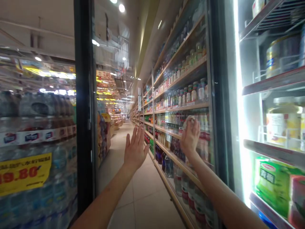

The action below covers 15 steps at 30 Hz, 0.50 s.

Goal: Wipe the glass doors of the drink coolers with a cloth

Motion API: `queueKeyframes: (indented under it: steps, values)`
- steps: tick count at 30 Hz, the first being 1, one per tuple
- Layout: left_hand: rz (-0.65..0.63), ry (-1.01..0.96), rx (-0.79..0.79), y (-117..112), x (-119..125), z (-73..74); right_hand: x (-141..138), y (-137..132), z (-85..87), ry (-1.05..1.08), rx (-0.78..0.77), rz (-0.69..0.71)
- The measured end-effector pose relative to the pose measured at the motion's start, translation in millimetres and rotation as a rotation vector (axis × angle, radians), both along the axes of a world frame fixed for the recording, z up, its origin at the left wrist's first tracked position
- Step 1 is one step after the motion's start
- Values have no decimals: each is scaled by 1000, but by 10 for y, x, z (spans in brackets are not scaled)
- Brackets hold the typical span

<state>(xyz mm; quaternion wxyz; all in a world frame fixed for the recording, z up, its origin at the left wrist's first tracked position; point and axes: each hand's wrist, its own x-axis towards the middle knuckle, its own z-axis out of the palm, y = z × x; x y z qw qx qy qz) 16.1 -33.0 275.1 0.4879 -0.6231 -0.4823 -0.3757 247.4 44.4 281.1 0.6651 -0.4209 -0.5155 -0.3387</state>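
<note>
An open glass cooler door (84, 133) with a black frame stands in front of me. My left hand (135, 150) lies flat against the glass near the middle, its fingers spread and nothing in it. Farther right and slightly higher, my right hand (190, 138) presses a whitish wad, which looks like a cloth (190, 118), to the pane. Only a small edge of it shows above the fingers; the rest is hidden under the hand. Both arms reach up from the bottom of the view.
At right, the lit cooler's shelves (274, 154) hold yellow bottles (283, 122) and a green package (271, 175). Packed water bottles (59, 162) with a yellow price sign (26, 171) stand at left. Through the glass show a tiled aisle (140, 197) and drink shelves (181, 108).
</note>
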Motion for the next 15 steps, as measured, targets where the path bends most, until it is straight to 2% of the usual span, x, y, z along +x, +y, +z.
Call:
queueKeyframes:
  steps: [3,5,7,9,11,13,15]
  values:
    - [-9,-17,-1,-2,24,-9,-365,-135,-155,-353,22,76]
    - [-14,-19,-6,-25,23,-28,-348,-146,-228,-466,19,100]
    - [-18,-29,-17,-55,18,-69,-89,-75,-246,-340,0,63]
    - [-18,-42,-37,-79,20,-129,209,19,-216,-56,-25,7]
    - [-11,-51,-45,-88,27,-196,303,56,-183,141,-42,-13]
    - [4,-52,-30,-86,25,-255,99,-2,-200,85,-29,14]
    - [14,-33,-5,-86,-8,-299,-272,-117,-265,-142,-3,61]
